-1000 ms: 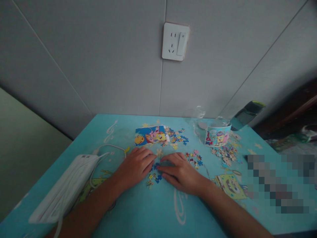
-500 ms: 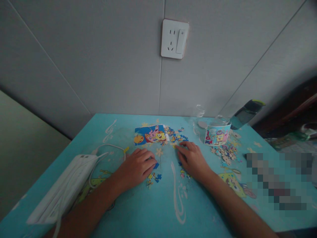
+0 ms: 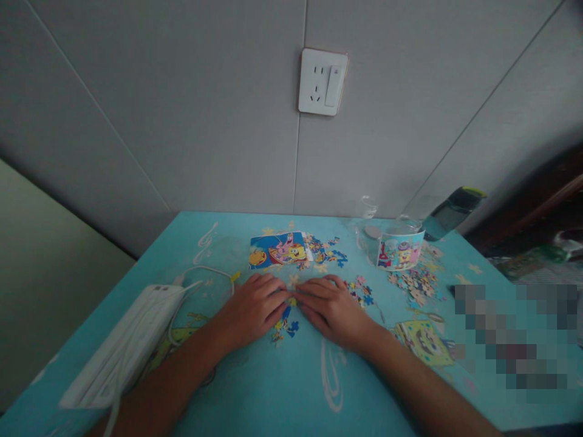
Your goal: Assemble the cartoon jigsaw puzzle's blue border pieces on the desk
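My left hand and my right hand meet fingertip to fingertip over the table, fingers closed. Between the tips a small yellow bit of a jigsaw piece shows; the fingers mostly cover it. Just below them lies a small cluster of blue and yellow jigsaw pieces, partly under my left fingers. Beyond my hands is a cartoon picture card, with loose pieces spread along its right side. More pieces lie just beyond the back of my right hand.
A cartoon-printed tub stands at the back right, beside a heap of pieces. Behind it a dark bottle leans. A white power strip with cables lies at the left. A wall socket is above the blue table.
My right hand has come left and nearer, from beside the loose pieces by the card to my left fingertips. My left hand has barely moved. Pieces once under my right hand now show.
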Motion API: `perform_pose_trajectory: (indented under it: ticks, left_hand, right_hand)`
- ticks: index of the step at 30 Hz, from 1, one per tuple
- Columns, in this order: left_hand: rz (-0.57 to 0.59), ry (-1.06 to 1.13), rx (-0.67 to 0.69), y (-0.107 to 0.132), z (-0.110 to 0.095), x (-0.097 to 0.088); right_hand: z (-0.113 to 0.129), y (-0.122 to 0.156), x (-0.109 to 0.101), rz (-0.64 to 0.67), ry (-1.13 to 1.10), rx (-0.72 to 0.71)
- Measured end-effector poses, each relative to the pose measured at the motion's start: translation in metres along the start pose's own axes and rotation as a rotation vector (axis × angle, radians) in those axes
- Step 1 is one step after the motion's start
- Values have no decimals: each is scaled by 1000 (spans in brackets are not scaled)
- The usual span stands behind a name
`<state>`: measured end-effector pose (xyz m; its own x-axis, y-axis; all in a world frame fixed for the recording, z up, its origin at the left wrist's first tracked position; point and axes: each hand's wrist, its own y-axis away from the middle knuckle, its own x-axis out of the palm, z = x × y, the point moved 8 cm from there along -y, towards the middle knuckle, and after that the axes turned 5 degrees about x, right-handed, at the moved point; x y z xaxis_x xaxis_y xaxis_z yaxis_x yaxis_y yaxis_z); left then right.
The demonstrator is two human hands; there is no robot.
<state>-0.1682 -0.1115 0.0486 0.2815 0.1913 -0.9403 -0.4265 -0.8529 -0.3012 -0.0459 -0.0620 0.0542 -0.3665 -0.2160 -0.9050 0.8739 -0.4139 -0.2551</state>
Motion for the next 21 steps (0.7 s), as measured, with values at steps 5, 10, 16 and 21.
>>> perform_pose_trajectory:
  ticks: [5,10,16,21]
  left_hand:
    - [16,14,7,1,-2,0]
    - [12,11,26,1,-6,-2]
    - [-2,9,32,2,-6,-3]
    - [-21,-4,41,4,-1,1]
  right_hand:
    - [-32,-12,-8,-102,97,132]
    - [-36,-16,-5,-89,154,153]
    - [-35,-3,-7,-76,177,158]
    - [-34,3,-7,-95,172,143]
